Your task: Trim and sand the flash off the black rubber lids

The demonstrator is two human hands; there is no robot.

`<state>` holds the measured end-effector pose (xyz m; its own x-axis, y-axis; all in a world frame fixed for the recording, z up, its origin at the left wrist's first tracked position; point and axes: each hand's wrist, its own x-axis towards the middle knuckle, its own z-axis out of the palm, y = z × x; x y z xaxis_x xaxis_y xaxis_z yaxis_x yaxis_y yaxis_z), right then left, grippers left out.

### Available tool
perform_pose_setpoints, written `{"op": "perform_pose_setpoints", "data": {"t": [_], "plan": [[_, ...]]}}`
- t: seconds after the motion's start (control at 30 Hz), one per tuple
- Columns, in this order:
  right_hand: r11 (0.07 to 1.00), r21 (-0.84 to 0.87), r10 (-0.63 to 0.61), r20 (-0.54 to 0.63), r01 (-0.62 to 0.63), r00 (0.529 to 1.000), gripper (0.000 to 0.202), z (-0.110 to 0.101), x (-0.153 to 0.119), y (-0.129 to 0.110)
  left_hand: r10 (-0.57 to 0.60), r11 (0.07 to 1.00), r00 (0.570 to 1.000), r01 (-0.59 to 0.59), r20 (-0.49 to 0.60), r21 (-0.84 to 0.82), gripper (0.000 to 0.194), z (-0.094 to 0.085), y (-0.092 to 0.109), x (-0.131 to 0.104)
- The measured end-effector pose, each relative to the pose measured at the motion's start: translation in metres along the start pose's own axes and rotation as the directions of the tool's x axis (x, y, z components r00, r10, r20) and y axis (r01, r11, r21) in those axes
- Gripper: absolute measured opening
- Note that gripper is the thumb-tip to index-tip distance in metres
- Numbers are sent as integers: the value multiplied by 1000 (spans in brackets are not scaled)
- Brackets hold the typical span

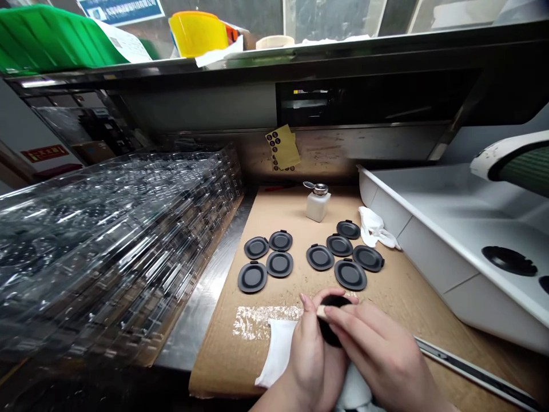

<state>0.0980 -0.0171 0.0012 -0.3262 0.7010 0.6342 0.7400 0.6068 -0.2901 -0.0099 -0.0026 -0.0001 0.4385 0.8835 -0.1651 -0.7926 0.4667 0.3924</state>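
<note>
- L hand [311, 346]: btm ctr of frame, fingers curled round a dark round pc [331, 339], holding it.
- R hand [388, 346]: btm, just R of ctr; fingertips pinch a small pale pad [321, 311] against the dark pc's face. Pad's material: can't tell.
- Dark pc: btm ctr, between both hands, partly hidden by fingers.
- White cloth [274, 352]: btm ctr, just L of L hand, on cardboard [227, 366].
- Mid-frame, slightly L of ctr: 4 black lids [252, 277] w/ small tabs, grouped close on cardboard.
- R of those, apart: 5 more black lids [350, 274], similar, also grouped.
- White bottle [317, 207]: above the lids, metal top, flap up.
- Crumpled white cloth [374, 226]: R of ctr, beside white tub [422, 243].
- Tub: R side of frame, black parts [509, 260] inside.
- Metal rail [476, 369]: btm R, lying diag.
- Clear plastic trays [171, 212]: stacked, L side.
- Yellow sticker sheet [283, 147]: upper ctr, on back panel.
- Green bin [55, 43] upper L, yellow container [199, 35] upper ctr-L, both on shelf [240, 71].
</note>
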Motion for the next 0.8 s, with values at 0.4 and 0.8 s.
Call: {"op": "perform_pose_setpoints", "data": {"t": [0.4,0.8], "plan": [[993,-48,106,-6,-106,994,22,-17,-14,5,-76,990,997,73,-22,-118,49,-2,-2,4],[989,-48,131,-164,-140,978,19,7,0,-15,-36,999,998,37,-49,20,47,2,0,1]]}}
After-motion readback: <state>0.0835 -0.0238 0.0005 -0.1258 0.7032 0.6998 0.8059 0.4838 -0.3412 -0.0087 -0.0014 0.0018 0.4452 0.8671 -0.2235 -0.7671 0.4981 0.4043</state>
